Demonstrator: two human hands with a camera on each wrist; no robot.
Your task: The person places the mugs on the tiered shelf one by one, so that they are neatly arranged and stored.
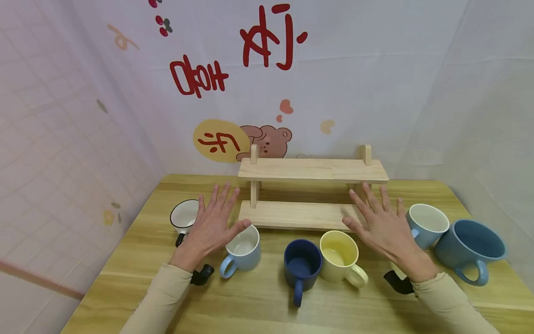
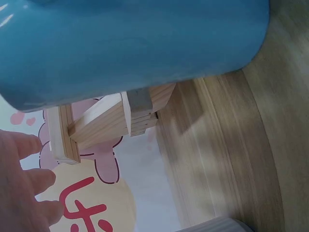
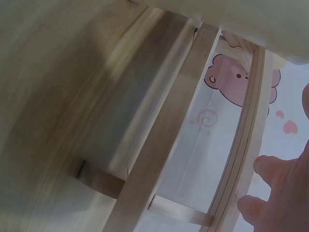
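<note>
My left hand (image 1: 210,229) spreads its fingers with nothing in its grasp, between a white mug (image 1: 183,215) with a black rim and a light blue mug (image 1: 247,254). That blue mug (image 2: 135,48) fills the top of the left wrist view. Likewise spread and holding nothing, my right hand (image 1: 385,227) is over the table to the right of a yellow mug (image 1: 333,269). A navy mug (image 1: 292,269) stands beside the yellow one. Beyond the hands is a two-tier wooden rack (image 1: 313,169). A pale thing under the right wrist is mostly hidden.
On the right, a second light blue mug (image 1: 425,236) stands close to a larger blue mug (image 1: 452,248). The wooden table (image 1: 250,311) ends at a printed cloth (image 1: 354,83) behind the rack. More cloth hangs at both sides.
</note>
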